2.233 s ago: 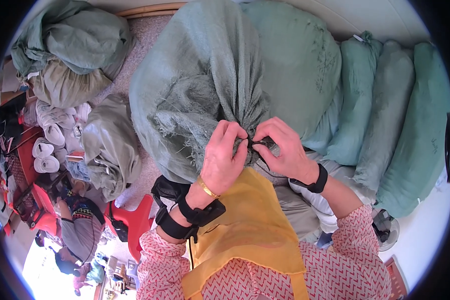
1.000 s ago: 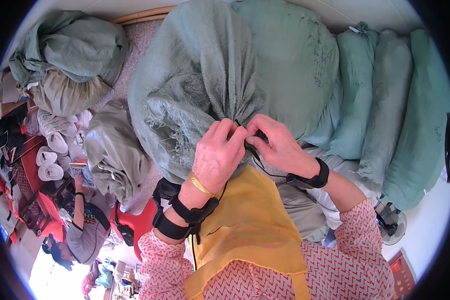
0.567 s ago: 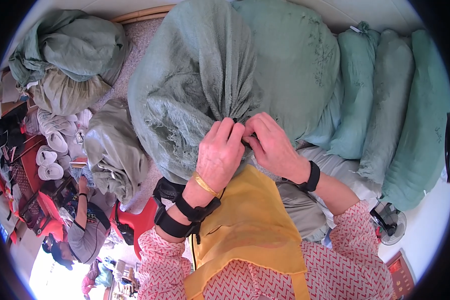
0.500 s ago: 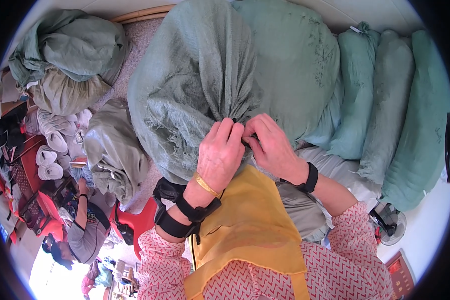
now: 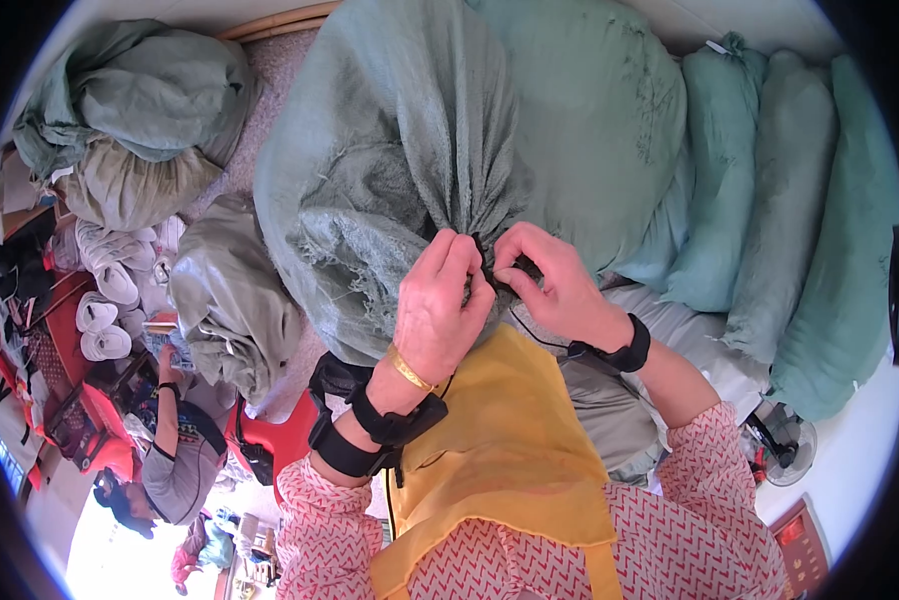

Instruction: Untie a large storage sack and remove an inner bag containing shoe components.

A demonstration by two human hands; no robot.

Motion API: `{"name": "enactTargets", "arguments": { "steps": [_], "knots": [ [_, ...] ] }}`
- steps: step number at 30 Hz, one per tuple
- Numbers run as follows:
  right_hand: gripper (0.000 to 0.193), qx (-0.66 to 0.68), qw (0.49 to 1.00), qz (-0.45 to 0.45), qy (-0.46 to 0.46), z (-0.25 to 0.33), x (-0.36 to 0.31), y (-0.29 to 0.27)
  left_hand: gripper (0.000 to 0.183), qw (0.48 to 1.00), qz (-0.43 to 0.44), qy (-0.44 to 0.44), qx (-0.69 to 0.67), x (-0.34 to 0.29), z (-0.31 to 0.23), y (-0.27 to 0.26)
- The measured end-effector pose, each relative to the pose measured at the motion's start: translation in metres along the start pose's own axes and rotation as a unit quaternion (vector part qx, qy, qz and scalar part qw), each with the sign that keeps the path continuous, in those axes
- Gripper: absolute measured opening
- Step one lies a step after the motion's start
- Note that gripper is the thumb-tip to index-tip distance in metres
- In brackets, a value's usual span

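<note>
A big grey-green woven sack with frayed edges stands in front of me, its mouth gathered into tight folds. A thin black cord runs round the gathered neck. My left hand lies against the neck, thumb and fingers pinched together on the cord. Just to its right, my right hand is closed in a pinch on the cord too. The fingertips are a small gap apart. The cord's exact path between the fingers is partly hidden.
Several full green sacks stand behind and to the right, such as a large one. More sacks lie at the left. A co-worker in a grey shirt sits lower left, near white rolls and a red stool.
My right hand has drawn slightly right, away from my left, and the gap between them is wider. A thin dark line now shows below my right hand.
</note>
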State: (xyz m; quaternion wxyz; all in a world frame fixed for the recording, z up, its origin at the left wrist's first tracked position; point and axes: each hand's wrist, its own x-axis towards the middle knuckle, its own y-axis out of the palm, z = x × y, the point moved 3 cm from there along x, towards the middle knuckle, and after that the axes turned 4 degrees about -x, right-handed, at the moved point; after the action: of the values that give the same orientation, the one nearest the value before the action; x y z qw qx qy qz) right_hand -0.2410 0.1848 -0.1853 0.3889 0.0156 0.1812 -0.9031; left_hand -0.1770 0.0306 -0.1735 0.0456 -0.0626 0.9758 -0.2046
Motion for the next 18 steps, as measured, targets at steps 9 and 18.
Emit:
{"name": "enactTargets", "arguments": {
  "steps": [9, 18],
  "knots": [
    [0.011, -0.101, 0.988, -0.009, -0.117, 0.010, 0.007, 0.001, 0.015, 0.999, -0.016, -0.029, -0.017, 0.001, 0.000, -0.001],
    [0.009, 0.147, 0.985, -0.012, 0.087, -0.015, -0.005, 0.006, 0.014, 0.996, -0.017, -0.063, -0.053, 0.005, -0.002, -0.004]
  ]
}}
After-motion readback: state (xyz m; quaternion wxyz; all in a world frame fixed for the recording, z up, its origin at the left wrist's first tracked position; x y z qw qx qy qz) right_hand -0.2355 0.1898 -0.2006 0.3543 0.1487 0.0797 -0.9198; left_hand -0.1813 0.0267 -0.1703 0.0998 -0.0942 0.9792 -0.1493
